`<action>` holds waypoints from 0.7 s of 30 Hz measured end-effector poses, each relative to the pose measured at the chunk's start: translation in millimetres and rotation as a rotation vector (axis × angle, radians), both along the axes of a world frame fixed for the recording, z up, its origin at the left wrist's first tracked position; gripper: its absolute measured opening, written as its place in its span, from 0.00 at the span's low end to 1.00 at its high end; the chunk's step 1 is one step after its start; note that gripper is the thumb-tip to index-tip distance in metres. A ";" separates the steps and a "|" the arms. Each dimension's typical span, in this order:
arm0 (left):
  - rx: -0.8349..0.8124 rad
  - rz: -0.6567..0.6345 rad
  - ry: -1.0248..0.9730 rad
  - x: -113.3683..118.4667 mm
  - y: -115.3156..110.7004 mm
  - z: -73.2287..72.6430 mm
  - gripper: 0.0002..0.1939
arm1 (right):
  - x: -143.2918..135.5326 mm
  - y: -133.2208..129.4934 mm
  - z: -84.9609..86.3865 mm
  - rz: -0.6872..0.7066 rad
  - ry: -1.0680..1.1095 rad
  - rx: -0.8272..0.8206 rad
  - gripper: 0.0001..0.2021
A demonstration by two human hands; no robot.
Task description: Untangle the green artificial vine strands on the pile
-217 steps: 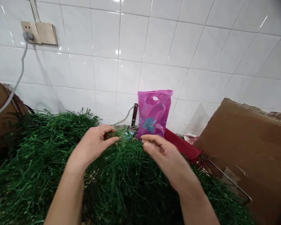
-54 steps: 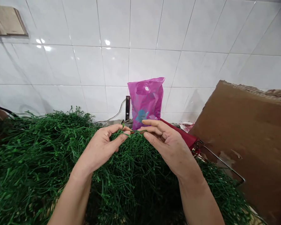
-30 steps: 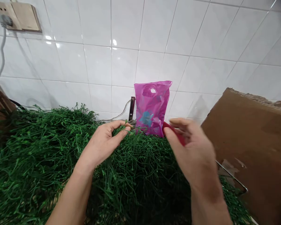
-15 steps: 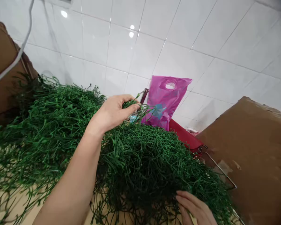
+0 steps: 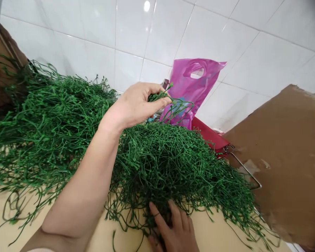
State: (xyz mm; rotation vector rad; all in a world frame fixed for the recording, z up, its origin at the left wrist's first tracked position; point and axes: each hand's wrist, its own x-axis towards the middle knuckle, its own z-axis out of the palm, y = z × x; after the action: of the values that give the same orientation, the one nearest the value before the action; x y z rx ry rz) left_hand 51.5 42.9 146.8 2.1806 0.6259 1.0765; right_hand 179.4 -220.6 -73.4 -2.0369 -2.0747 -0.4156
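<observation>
Thin green plastic stems lie in two big piles, one at the left point(image 5: 55, 119) and one in the middle point(image 5: 168, 150). My left hand point(image 5: 141, 103) is raised above the middle pile, its fingers closed around a small bunch of green stems point(image 5: 175, 105) whose ends stick out to the right. Low in the view, my right hand point(image 5: 173, 227) reaches into the near edge of the middle pile with its fingers apart, and the fingertips touch dark green stems there.
A pink plastic bag point(image 5: 199, 84) stands against the white tiled wall point(image 5: 94, 31). Beside it lies a red object point(image 5: 212, 134) with a metal wire. Brown cardboard stands at the right point(image 5: 286, 150) and far left point(image 5: 0, 77). The table surface point(image 5: 210, 231) is pale yellow.
My right hand has moved left, to the near edge of the middle pile. My left hand, still closed on stems, has shifted up and slightly right in the view. The camera view has shifted.
</observation>
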 end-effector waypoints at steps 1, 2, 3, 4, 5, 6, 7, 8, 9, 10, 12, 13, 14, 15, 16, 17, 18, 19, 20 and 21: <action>0.010 0.008 0.001 0.6 -0.2 -0.2 0.10 | -3.7 10.5 6.1 0.029 -0.054 -0.024 0.30; 0.016 0.017 -0.001 0.9 -0.6 -0.1 0.09 | -7.8 22.3 12.9 0.014 -0.071 -0.052 0.28; 0.017 0.023 -0.007 0.9 -1.2 0.1 0.09 | -12.1 35.0 19.8 -0.006 -0.067 -0.071 0.25; 0.011 0.026 -0.017 0.6 -2.0 0.4 0.08 | -16.2 47.9 26.0 -0.012 -0.058 -0.089 0.22; -0.001 0.027 -0.031 0.1 -2.8 0.9 0.07 | -19.9 60.3 30.8 -0.015 -0.057 -0.108 0.20; -0.013 0.026 -0.045 -0.4 -3.7 1.3 0.06 | -23.1 71.5 33.9 -0.026 -0.062 -0.114 0.18; -0.021 0.026 -0.060 -0.9 -4.6 1.6 0.06 | -25.4 80.9 35.0 -0.041 -0.064 -0.105 0.17; -0.020 0.028 -0.073 -1.2 -5.5 1.9 0.05 | -26.8 87.9 34.3 -0.054 -0.065 -0.084 0.17; -0.013 0.030 -0.079 -1.2 -6.4 2.1 0.04 | -27.1 92.5 32.3 -0.062 -0.063 -0.054 0.17; 0.000 0.032 -0.078 -0.9 -7.4 2.2 0.04 | -26.4 94.8 29.5 -0.060 -0.058 -0.022 0.17; 0.022 0.028 -0.055 0.6 -9.4 2.2 0.04 | -22.2 94.1 23.6 -0.025 -0.042 0.034 0.18; 0.028 0.023 -0.037 1.5 -10.2 2.2 0.05 | -19.2 92.0 21.1 0.003 -0.032 0.053 0.18; 0.031 0.018 -0.017 2.5 -10.7 2.2 0.05 | -15.9 89.5 19.2 0.036 -0.024 0.066 0.18; 0.031 0.015 -0.001 3.3 -10.7 2.3 0.06 | -12.7 86.7 17.8 0.068 -0.016 0.076 0.19; 0.030 0.014 0.011 3.9 -10.2 2.3 0.07 | -9.9 83.8 17.0 0.106 -0.013 0.092 0.20; 0.027 0.016 0.017 4.3 -9.0 2.2 0.07 | -7.8 80.9 16.8 0.140 -0.014 0.111 0.21; 0.022 0.020 0.019 4.4 -7.3 2.0 0.07 | -6.5 78.1 17.3 0.163 -0.017 0.129 0.21; 0.017 0.026 0.017 4.3 -5.2 1.7 0.07 | -6.0 75.3 18.6 0.180 -0.018 0.146 0.21; 0.012 0.033 0.011 4.1 -2.9 1.1 0.07 | -6.4 72.5 20.8 0.192 -0.013 0.151 0.19; 0.008 0.040 0.006 4.1 -0.6 0.5 0.07 | -7.4 69.9 24.0 0.216 0.003 0.141 0.18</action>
State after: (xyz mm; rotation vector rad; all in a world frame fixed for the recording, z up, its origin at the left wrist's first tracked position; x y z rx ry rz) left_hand 55.6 42.3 147.2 2.1878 0.6711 1.0953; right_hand 172.0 -150.7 -49.4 -1.7128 -2.1676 -0.5029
